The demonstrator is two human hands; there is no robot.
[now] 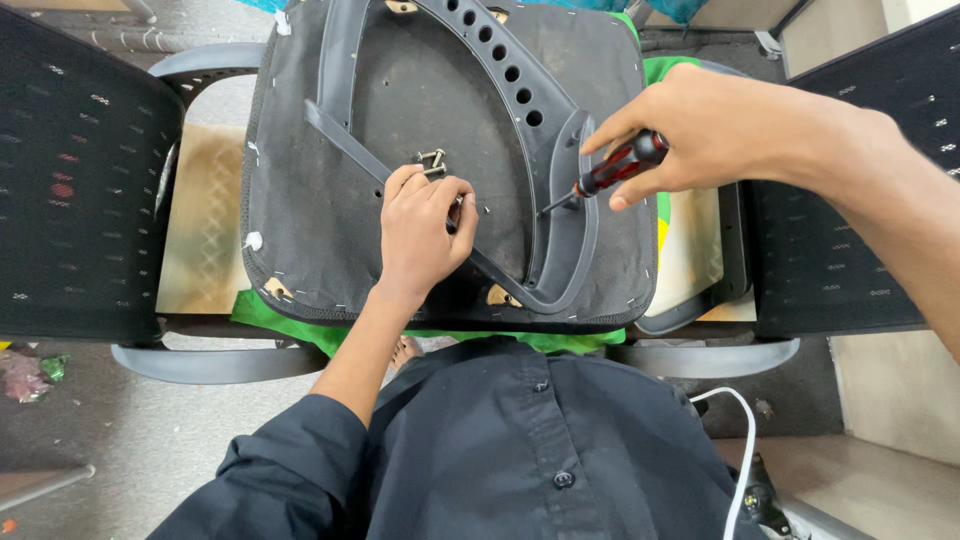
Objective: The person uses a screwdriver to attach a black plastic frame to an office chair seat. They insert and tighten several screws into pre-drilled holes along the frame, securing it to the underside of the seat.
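Red-and-black-handled screwdriver [610,175] sits tilted, its tip down on the grey plastic frame [570,210] of the upturned black seat base [300,200]. Small metal screws [432,160] lie mid-seat, just beside a diagonal grey strap [340,140] running across the dusty underside.

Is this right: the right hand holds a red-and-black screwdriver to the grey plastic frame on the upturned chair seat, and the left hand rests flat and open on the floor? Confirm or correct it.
Not quite. In the head view, the left hand is not on the floor: it is curled on the upturned chair seat, fingers closed about small metal hardware. The rest stands: the right hand holds the red-and-black screwdriver to the grey plastic frame.
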